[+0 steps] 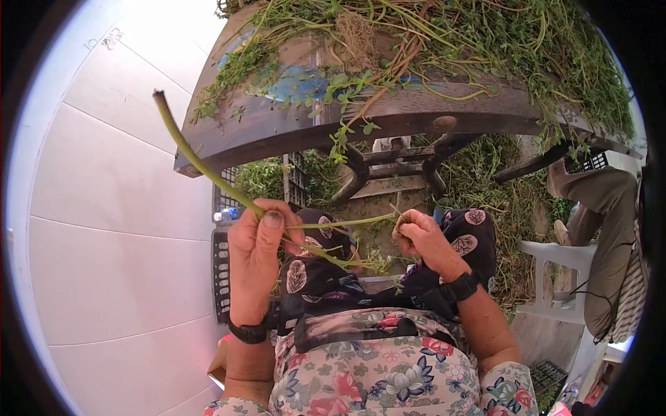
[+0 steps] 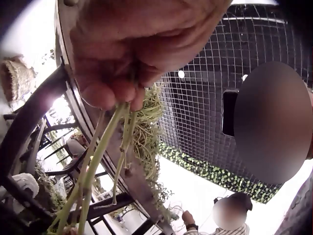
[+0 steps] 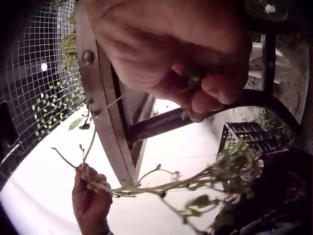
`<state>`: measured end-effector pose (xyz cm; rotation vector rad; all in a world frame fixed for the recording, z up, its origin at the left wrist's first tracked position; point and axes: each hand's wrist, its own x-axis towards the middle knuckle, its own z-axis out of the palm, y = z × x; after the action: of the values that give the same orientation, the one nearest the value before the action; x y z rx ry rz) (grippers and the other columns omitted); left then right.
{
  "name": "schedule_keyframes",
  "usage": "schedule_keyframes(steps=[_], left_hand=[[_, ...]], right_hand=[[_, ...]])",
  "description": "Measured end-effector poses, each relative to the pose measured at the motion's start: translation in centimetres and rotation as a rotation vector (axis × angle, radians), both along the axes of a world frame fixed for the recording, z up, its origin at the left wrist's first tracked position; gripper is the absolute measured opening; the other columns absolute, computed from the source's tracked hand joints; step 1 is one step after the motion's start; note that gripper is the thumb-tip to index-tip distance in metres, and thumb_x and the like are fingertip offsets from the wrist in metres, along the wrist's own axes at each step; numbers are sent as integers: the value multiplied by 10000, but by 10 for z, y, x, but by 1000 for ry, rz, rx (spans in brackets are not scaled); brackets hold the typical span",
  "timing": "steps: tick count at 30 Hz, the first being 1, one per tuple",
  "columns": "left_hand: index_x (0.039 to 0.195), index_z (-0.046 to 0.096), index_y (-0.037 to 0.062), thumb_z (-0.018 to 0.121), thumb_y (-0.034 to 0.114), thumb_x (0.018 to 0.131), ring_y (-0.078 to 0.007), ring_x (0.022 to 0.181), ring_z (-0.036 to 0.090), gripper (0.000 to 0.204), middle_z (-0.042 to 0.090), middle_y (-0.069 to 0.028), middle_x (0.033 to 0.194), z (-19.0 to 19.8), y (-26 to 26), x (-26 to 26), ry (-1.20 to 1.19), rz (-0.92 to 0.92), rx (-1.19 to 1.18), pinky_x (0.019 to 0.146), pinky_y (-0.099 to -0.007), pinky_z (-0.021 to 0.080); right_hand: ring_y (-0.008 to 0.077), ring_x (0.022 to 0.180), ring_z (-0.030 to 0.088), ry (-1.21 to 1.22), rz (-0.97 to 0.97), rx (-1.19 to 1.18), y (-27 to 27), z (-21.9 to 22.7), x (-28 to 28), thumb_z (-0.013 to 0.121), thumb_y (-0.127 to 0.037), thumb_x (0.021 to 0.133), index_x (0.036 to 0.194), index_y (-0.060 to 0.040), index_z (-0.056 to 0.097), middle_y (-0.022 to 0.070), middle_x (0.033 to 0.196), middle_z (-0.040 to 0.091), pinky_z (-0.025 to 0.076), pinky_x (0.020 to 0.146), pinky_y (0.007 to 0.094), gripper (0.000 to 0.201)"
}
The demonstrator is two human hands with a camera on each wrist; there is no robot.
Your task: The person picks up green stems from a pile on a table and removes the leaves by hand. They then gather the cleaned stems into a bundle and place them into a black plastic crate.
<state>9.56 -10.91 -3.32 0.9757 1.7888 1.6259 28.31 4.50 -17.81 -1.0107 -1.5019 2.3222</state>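
Observation:
A thick green stem (image 1: 182, 144) with a dark cut end slants up from my left hand (image 1: 253, 253), its thumb and fingers pinching it. Thinner branches run right from that grip, one with small leaves (image 1: 378, 263) at its tip. At the end of a thin side stem (image 1: 340, 223), the curled fingers of my right hand (image 1: 431, 244) pinch it. Several stems (image 2: 100, 152) hang below my left hand (image 2: 146, 44) in the left wrist view. In the right wrist view, my right hand (image 3: 181, 54) has curled fingers, and what lies inside them is mostly hidden.
A dark wooden table (image 1: 277, 142) bears heaped green stems (image 1: 555, 55). Beneath it stand curved legs and a black crate (image 1: 295, 179). A white plastic stool (image 1: 562, 260) is at the right beside a seated person's leg (image 1: 610, 256). A pale wall (image 1: 118, 208) lies left.

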Motion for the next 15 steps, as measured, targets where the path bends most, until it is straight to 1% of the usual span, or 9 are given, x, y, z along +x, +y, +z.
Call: schedule_keyframes(steps=[2,5,8,9,12,15], left_hand=[[873,519,28,477,344,949,-92,623,548,328,550,-44,710,-3,-1,-3,8,-51,-18,536,-202,466],[887,540,3,484,357,946,-88,637,556,363,578,-45,721,-9,1,-1,-41,-74,-8,565,-198,462],[891,543,3,484,353,946,-87,640,558,360,580,-47,723,-9,3,2,-42,-89,-22,562,-196,462],[892,544,3,484,351,947,-86,641,558,358,580,-48,726,-8,3,2,-45,-95,-28,562,-196,462],[893,546,3,485,346,947,-84,643,559,353,582,-48,731,-8,3,3,-47,-116,-42,561,-197,463],[893,548,3,483,340,949,-82,646,561,348,584,-47,733,-9,2,3,-51,-121,-45,561,-198,464]], right_hand=[[52,615,454,51,17,90,-5,20,-2,476,-33,835,947,12,567,16,750,543,356,540,187,151],[45,643,461,188,210,421,-8,9,-9,512,-44,844,1059,3,576,14,775,565,377,564,195,229],[55,678,487,153,428,543,-13,24,-16,539,-65,849,1163,-35,558,17,798,586,413,611,217,316],[156,634,542,182,372,579,-18,27,-17,531,-89,802,1100,-38,587,120,738,586,449,628,298,308],[237,664,576,168,385,603,-23,25,-20,534,-92,794,1065,-27,597,146,767,604,460,644,328,286],[294,699,593,284,408,730,-24,18,-21,532,-90,788,999,-13,609,170,780,601,466,654,351,236]])
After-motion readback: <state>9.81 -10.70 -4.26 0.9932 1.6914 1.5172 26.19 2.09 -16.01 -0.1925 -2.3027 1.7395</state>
